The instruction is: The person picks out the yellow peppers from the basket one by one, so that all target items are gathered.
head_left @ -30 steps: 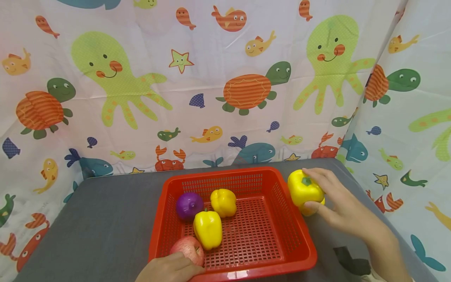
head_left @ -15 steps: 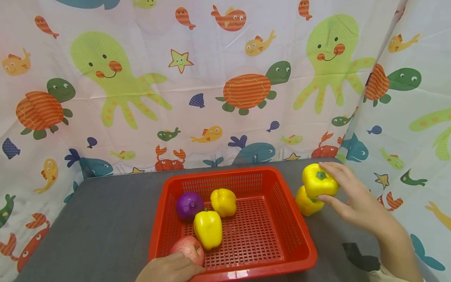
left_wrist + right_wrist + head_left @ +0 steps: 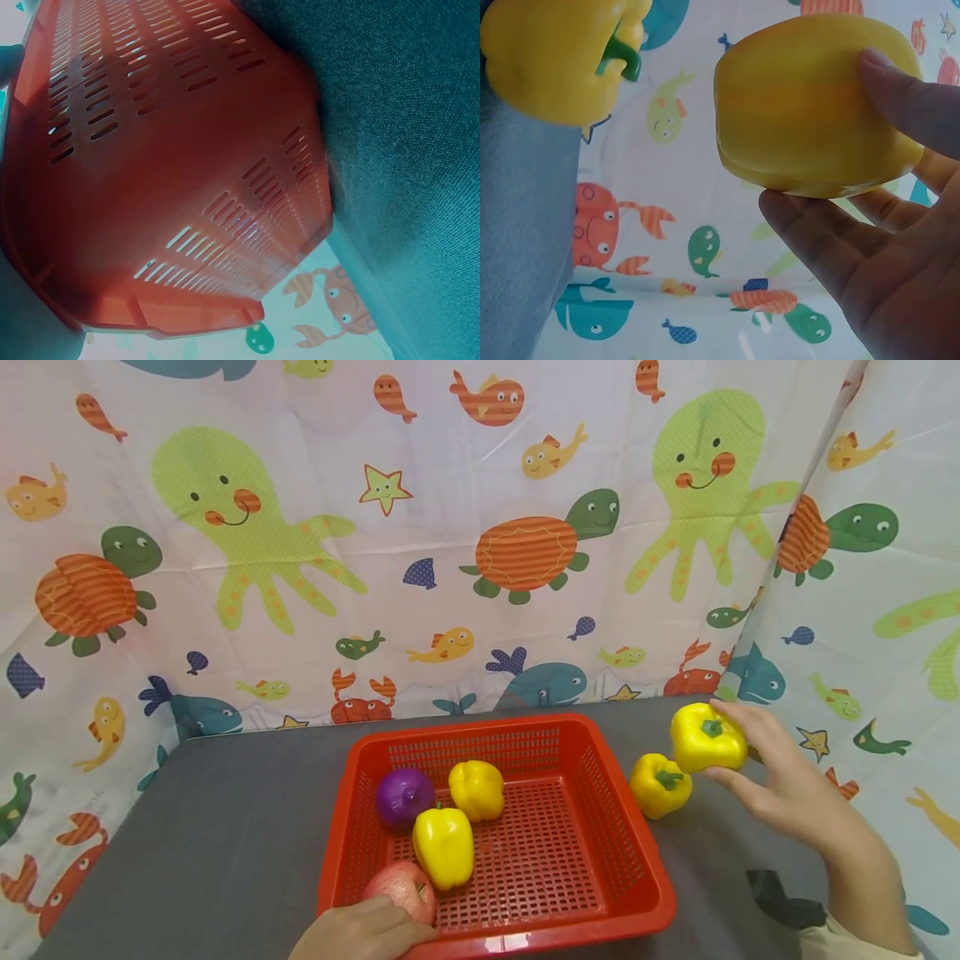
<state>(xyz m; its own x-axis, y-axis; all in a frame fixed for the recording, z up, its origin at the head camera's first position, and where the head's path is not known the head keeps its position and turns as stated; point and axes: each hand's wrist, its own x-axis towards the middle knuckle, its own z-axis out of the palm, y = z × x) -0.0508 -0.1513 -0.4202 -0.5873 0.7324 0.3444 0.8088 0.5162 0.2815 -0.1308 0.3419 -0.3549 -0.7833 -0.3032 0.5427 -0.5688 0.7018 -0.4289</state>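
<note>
My right hand holds a yellow bell pepper between thumb and fingers, raised to the right of the red basket. In the right wrist view the held pepper shows its smooth side, the thumb over it. Another yellow pepper with a green stem stands on the table just outside the basket's right wall. My left hand grips the basket's near left rim, close to a pinkish-red apple. Two more yellow peppers, one in front and one behind, lie inside beside a purple onion.
The grey table extends on both sides of the basket. A white curtain printed with sea animals hangs behind it and along both sides. A dark strap-like piece shows near my right sleeve.
My right hand has carried its pepper rightward, away from the basket wall, uncovering the pepper standing on the table. The left hand and the basket have stayed in place.
</note>
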